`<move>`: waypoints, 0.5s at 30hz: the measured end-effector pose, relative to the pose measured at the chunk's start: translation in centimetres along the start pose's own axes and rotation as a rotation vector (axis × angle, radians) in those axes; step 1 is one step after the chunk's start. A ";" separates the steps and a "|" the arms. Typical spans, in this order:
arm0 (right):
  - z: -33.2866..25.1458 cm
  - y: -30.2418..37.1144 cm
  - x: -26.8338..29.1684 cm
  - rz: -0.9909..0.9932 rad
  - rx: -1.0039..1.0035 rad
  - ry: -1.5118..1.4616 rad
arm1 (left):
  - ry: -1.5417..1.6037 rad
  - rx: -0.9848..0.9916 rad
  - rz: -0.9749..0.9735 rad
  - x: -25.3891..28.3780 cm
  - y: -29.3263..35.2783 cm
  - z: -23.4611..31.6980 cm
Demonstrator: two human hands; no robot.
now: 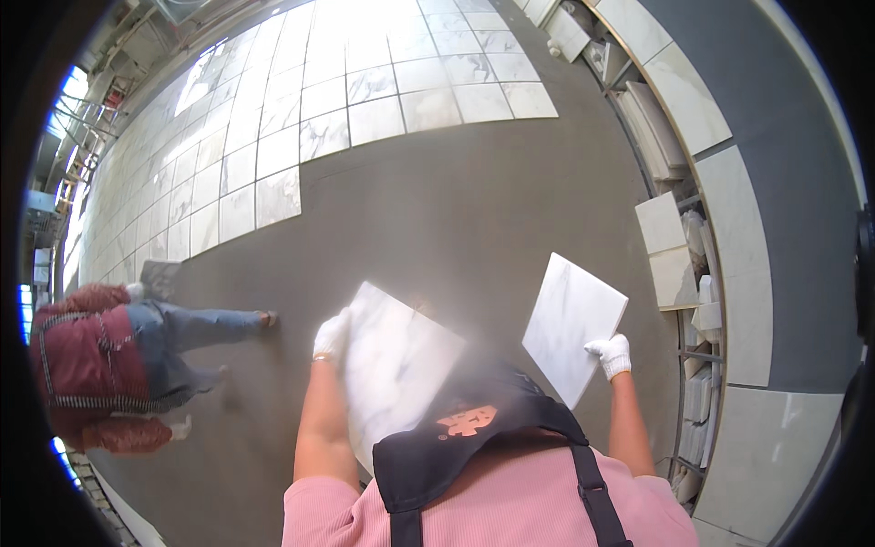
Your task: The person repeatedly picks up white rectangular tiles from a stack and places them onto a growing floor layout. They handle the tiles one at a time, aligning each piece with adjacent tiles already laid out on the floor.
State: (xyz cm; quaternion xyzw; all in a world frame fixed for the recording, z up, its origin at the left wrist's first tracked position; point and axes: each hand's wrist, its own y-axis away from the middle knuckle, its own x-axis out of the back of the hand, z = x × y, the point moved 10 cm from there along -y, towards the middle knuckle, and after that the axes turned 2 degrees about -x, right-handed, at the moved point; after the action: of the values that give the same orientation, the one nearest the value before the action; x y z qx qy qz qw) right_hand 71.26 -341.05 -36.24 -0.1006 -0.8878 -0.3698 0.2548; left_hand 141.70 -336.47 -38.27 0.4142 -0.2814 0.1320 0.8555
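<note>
My left hand [332, 335], in a white glove, grips the left edge of a white marble tile [396, 356] with grey veins. Part of that tile is hidden behind my dark apron. On the right, my gloved right hand [609, 356] is closed on the edge of a second white marble tile [574, 319], its thumb lying over the face. Both tiles are held up in front of me, apart from each other, above the grey floor [428, 219].
Rows of marble tiles [374, 118] lie on a worktop or floor surface ahead. A co-worker in a red top [96, 356] stands at left, holding a tile [162, 278]. Along the right, a shelf unit holds stacked tiles [649, 128]; two tiles [670, 273] lean against it.
</note>
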 end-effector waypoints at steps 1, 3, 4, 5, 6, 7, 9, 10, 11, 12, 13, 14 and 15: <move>-1.7 -0.8 -0.5 0.009 -0.041 -0.140 | 0.078 -0.010 -0.022 0.5 -1.8 1.1; -7.1 -2.9 -0.8 0.071 0.079 -0.076 | 0.241 0.003 -0.091 0.9 -5.1 2.4; -9.2 -3.9 -1.5 0.090 0.067 -0.091 | 0.265 0.063 -0.105 1.5 -6.7 2.5; -11.8 -4.5 -2.2 0.064 0.120 -0.141 | 0.169 0.036 -0.081 2.9 -8.4 3.2; -14.1 -4.5 -3.1 0.007 0.179 -0.226 | 0.065 0.024 -0.047 4.5 -9.4 3.3; -15.9 -4.8 -3.6 0.022 0.187 -0.219 | 0.081 0.025 -0.045 5.5 -9.9 3.3; -19.1 -6.0 -4.6 0.066 0.165 -0.220 | 0.094 0.061 -0.025 7.6 -12.0 3.8; -21.0 -7.1 -5.4 0.053 0.180 -0.244 | 0.129 0.057 -0.013 8.6 -12.9 4.1; -22.1 -8.2 -6.3 0.048 0.158 -0.296 | 0.154 0.073 0.008 9.4 -13.2 4.0; -23.2 -9.7 -7.0 0.063 0.124 -0.253 | 0.177 0.095 0.043 10.3 -13.6 3.8; -24.6 -11.1 -7.9 0.057 0.136 -0.232 | 0.156 0.074 0.024 10.9 -14.2 4.1; -25.6 -12.6 -8.8 0.058 0.126 -0.205 | 0.182 0.100 0.026 11.5 -14.7 3.8; -26.8 -14.1 -9.8 0.055 0.134 -0.182 | 0.167 0.113 0.026 12.1 -15.4 3.5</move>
State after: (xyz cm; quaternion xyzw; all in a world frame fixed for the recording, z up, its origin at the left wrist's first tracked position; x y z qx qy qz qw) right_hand 84.53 -369.88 -33.99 -0.1407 -0.9271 -0.2916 0.1890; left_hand 157.21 -348.90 -39.11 0.4455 -0.2065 0.1926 0.8496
